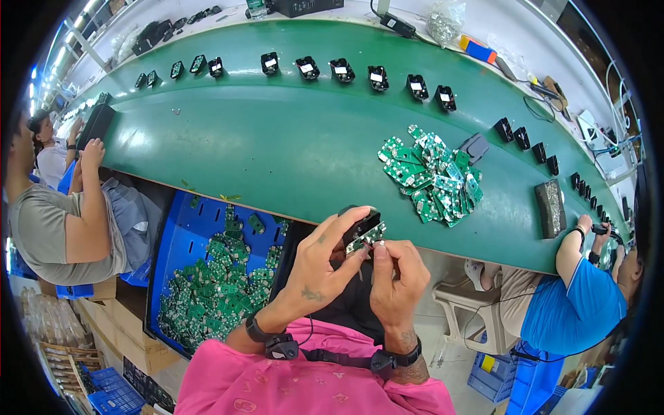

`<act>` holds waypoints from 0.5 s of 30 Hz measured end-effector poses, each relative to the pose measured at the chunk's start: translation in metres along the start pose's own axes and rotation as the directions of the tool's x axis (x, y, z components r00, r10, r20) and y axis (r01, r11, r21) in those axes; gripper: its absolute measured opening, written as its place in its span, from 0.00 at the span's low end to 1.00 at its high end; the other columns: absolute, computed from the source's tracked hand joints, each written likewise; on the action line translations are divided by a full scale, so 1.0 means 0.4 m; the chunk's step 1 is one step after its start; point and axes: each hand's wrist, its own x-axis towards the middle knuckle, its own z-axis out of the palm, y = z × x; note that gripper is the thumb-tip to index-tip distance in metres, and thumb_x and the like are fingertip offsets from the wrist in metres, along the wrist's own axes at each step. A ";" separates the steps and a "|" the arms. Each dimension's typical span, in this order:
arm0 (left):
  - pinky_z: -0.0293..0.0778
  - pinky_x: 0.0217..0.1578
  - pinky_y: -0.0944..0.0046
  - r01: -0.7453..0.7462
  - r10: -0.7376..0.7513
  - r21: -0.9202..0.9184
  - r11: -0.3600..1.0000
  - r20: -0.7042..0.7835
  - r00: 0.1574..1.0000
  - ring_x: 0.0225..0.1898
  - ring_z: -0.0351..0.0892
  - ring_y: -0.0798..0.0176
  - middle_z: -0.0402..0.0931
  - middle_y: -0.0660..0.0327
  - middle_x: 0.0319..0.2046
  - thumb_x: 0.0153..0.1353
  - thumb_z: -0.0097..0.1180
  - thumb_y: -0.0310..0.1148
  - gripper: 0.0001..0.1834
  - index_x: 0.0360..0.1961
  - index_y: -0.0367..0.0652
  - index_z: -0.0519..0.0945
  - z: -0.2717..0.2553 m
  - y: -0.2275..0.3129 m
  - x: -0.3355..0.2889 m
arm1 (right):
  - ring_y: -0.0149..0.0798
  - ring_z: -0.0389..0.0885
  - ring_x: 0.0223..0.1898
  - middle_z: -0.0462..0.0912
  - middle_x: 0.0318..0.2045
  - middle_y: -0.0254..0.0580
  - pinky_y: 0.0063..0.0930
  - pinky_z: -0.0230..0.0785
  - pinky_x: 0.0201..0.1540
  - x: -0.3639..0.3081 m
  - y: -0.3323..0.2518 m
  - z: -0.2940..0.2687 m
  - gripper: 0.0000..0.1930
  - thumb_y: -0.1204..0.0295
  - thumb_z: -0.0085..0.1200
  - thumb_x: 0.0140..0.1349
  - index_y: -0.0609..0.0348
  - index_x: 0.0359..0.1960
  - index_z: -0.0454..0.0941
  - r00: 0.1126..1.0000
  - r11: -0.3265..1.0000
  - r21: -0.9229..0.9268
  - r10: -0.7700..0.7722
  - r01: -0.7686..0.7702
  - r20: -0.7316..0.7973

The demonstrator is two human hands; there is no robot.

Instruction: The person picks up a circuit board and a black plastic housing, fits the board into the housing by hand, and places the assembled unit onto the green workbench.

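Observation:
My left hand (317, 266) grips a black plastic housing (362, 225) just off the near edge of the green work surface. A green circuit board (368, 236) sits at the housing's open side, tilted; how far in it lies, I cannot tell. My right hand (400, 280) is closed in a pinch against the board's near end, and what its fingertips hold is too small to make out. Beyond my hands, a heap of green circuit boards (436, 176) lies on the surface, with a dark grey housing (474, 147) at its right edge.
Open black housings (342, 70) stand in a spaced row along the green work surface (277, 138). A blue bin (183, 242) of boards is below left. A dark block (550, 209) lies at right. Co-workers sit left, in a grey shirt (59, 225), and right, in a blue shirt (574, 304).

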 end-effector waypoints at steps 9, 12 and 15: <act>0.77 0.40 0.71 -0.066 0.068 0.182 0.981 -0.007 0.998 0.44 0.79 0.67 0.74 0.56 0.52 0.59 0.59 0.15 0.32 0.66 0.40 0.70 -0.015 0.030 -0.015 | 0.49 0.78 0.27 0.76 0.28 0.44 0.39 0.69 0.28 0.046 -0.051 -0.055 0.04 0.81 0.57 0.59 0.62 0.35 0.77 0.938 0.942 -0.236 -0.163 0.240 0.306; 0.76 0.31 0.65 -0.126 0.122 0.251 0.960 0.030 0.992 0.37 0.78 0.57 0.74 0.49 0.53 0.59 0.57 0.17 0.33 0.67 0.45 0.69 -0.020 0.035 -0.016 | 0.50 0.77 0.25 0.76 0.27 0.46 0.40 0.67 0.27 0.048 -0.054 -0.059 0.04 0.82 0.57 0.59 0.62 0.34 0.77 0.926 0.944 -0.232 -0.146 0.236 0.348; 0.75 0.31 0.65 -0.122 0.108 0.258 0.959 0.066 0.992 0.35 0.77 0.57 0.75 0.49 0.53 0.59 0.57 0.16 0.34 0.67 0.45 0.69 -0.024 0.038 -0.020 | 0.51 0.77 0.25 0.75 0.27 0.46 0.41 0.67 0.27 0.050 -0.063 -0.068 0.04 0.81 0.57 0.59 0.62 0.34 0.76 0.916 0.944 -0.246 -0.115 0.222 0.383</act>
